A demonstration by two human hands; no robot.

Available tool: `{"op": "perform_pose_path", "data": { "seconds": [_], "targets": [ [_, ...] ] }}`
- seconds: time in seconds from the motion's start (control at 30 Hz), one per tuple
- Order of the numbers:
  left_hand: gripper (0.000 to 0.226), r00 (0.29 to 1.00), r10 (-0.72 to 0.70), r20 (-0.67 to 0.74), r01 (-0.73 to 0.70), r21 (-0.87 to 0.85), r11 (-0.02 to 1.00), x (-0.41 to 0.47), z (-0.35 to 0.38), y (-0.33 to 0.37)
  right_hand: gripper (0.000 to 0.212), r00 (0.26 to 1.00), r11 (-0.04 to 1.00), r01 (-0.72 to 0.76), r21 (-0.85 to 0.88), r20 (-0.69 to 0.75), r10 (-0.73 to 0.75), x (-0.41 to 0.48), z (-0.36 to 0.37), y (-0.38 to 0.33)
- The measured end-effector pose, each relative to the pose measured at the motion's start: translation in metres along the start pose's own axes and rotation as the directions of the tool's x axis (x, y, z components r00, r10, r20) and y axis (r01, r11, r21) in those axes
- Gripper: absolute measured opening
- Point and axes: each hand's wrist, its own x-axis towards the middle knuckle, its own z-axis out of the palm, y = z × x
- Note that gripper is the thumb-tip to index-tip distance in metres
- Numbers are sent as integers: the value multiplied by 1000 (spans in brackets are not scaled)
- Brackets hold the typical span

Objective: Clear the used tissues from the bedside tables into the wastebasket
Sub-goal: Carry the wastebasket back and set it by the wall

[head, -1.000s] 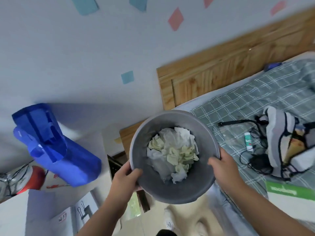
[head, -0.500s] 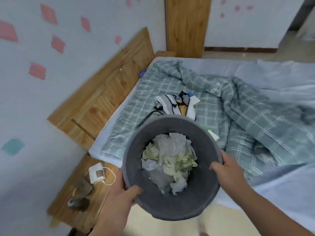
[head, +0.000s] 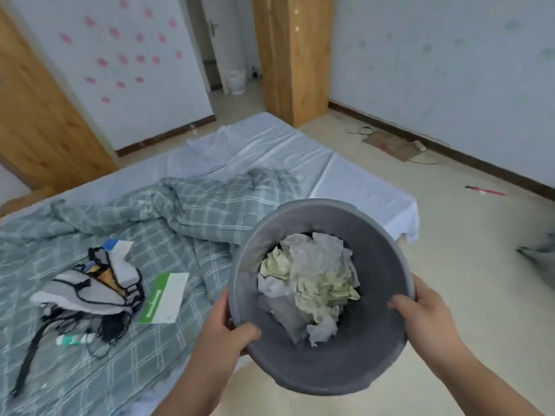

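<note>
1 round grey wastebasket [head: 375, 364] with a smooth tapered wall is held above the bed edge by 2 hands: left hand [head: 223, 331] grips the near-left rim, right hand [head: 426, 313] grips the right rim, both thumbs inside. In it sits 1 heap of crumpled tissues [head: 312, 280], white and pale yellow, pieces too tangled to count. On the rumpled checked quilt [head: 195, 205]: 1 flat green-and-white leaflet [head: 163, 295], 1 grey bag [head: 90, 289].

Base of wastebasket [head: 375, 355] hidden under tissues [head: 312, 280]. Left hand [head: 222, 334], right hand [head: 426, 310]: fingers behind its outer wall, unseen; only thumbs show. Leaflet [head: 163, 295] print blurred, unreadable. Grey object [head: 540, 256] cut by right edge.
</note>
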Motion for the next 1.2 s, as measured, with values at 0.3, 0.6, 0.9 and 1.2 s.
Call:
{"op": "perform_pose_path", "data": {
  "seconds": [0.3,0.6,0.9,1.2],
  "targets": [
    [65,886,-43,461,-60,207,977,83,316,22,34,876,981,-144,126,-445,186,9,-274,77],
    [58,762,-131,634,-107,323,940,142,503,47,34,753,952,-203,229,-585,301,38,-405,113],
    [55,724,-226,652,-40,367,929,293,622,57,41,730,929,-269,253,-576,368,192,-477,119],
    [54,682,-241,690,-27,353,935,451,760,125,51,749,948,-215,236,-583,315,360,-578,71]
  ]
}}
